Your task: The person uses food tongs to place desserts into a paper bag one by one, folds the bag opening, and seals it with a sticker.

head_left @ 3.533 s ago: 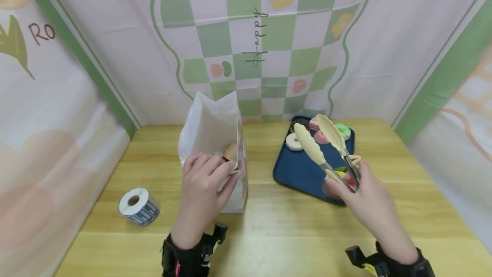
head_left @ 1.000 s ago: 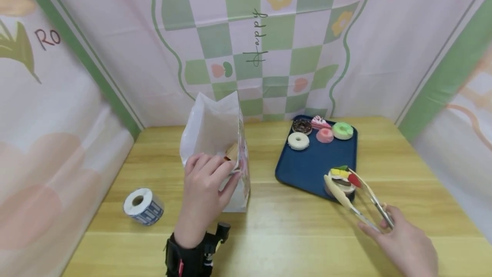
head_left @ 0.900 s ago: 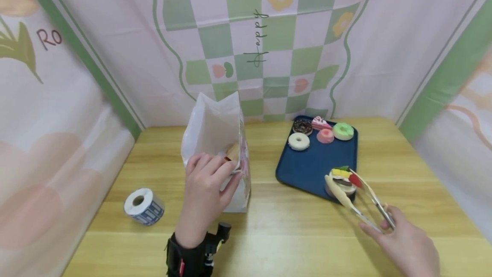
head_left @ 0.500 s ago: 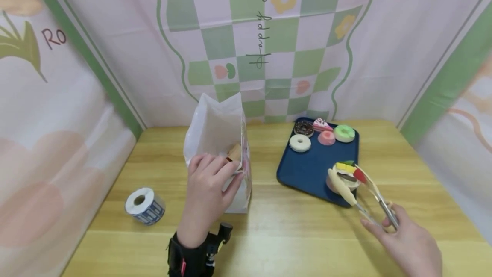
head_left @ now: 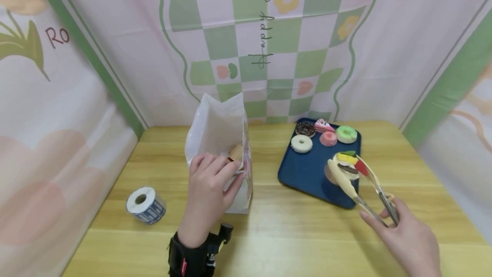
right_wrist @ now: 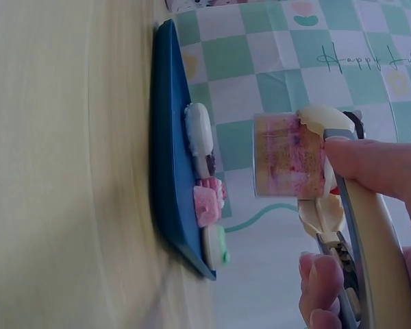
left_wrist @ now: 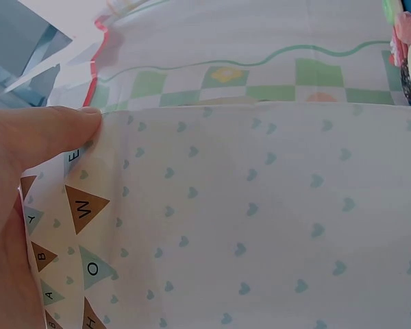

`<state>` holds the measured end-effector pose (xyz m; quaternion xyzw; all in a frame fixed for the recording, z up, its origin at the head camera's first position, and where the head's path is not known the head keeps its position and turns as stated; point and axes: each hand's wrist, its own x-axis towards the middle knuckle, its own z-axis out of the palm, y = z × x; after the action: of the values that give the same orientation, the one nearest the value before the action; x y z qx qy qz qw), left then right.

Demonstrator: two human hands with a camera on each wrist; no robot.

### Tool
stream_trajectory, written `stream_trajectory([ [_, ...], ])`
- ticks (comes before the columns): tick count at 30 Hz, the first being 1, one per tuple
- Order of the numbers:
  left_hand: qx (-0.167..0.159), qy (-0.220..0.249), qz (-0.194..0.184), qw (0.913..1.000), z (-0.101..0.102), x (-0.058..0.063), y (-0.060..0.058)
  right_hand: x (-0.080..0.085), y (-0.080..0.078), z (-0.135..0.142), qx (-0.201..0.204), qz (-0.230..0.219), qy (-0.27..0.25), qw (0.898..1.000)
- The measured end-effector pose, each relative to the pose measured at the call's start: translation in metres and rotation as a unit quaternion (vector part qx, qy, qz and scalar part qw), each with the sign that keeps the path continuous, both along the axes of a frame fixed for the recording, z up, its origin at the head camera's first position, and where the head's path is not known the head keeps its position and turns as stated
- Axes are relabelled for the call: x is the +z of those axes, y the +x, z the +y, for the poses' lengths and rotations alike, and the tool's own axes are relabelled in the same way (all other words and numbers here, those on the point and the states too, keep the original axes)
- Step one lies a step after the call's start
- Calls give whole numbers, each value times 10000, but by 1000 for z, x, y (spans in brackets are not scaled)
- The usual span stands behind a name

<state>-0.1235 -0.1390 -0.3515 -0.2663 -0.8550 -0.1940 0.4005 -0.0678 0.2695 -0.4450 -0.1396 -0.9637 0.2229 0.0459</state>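
Note:
My left hand [head_left: 209, 181] pinches the near rim of an upright white paper bag [head_left: 221, 125]. In the left wrist view, the thumb lies along the edge of the bag's heart-printed side [left_wrist: 246, 212]. A tan item [head_left: 236, 153] shows inside the bag's mouth. My right hand [head_left: 409, 230] grips metal tongs [head_left: 387, 208] with cream tips. Between those tips is a small round layered cake [right_wrist: 281, 154], topped with yellow and red fruit pieces and a green leaf. The right wrist view shows it raised off the dark blue tray [head_left: 303, 174].
At the tray's far end lie a chocolate doughnut [head_left: 305, 129], a white doughnut [head_left: 301, 143], a green doughnut [head_left: 347, 134], a pink cake slice [head_left: 323, 125] and a pink dome-shaped sweet [head_left: 328, 138]. A label roll [head_left: 146, 205] stands left of the bag on the wooden table [head_left: 292, 243].
The right hand moved the tongs down to the cake at the tray's near corner, and the tongs closed round it. The cake has since risen. The left hand stayed at the bag's rim.

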Motion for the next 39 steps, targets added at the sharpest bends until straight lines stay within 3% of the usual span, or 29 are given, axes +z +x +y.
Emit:
stream_trajectory([
  [9, -38, -16, 75, 10000, 1, 1, -2, 12, -9, -8, 202, 325, 3, 9993],
  [29, -40, 27, 105, 9999, 1, -2, -1, 48, -27, -20, 564, 594, 74, 9966],
  [39, -21, 48, 95, 9999, 2, -1, -2, 75, -38, -32, 1023, 1272, 39, 9866],
])
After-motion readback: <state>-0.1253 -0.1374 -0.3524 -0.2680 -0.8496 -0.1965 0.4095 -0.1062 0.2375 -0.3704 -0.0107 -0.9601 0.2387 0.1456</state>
